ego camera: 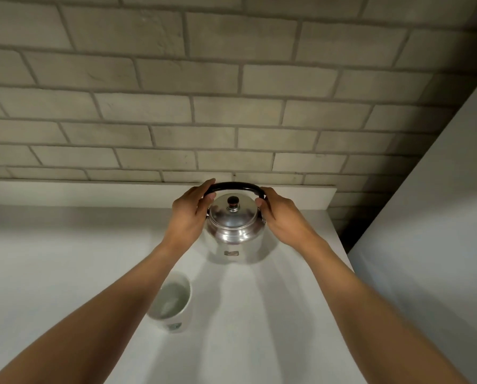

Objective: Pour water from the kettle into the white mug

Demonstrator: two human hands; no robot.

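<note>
Steel kettle (234,231) near the counter's (65,259) back edge, my left hand (188,214) and right hand (280,214) clasping its black handle (233,186); white mug (172,302) nearer me looks filled, so tilting could overflow it.

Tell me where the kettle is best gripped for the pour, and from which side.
Probably the middle of the black handle, taken from above. It arches upright over the lid of the kettle, clear of the knob, so fingers can wrap under it. Left hand and right hand sit at its two ends.
</note>
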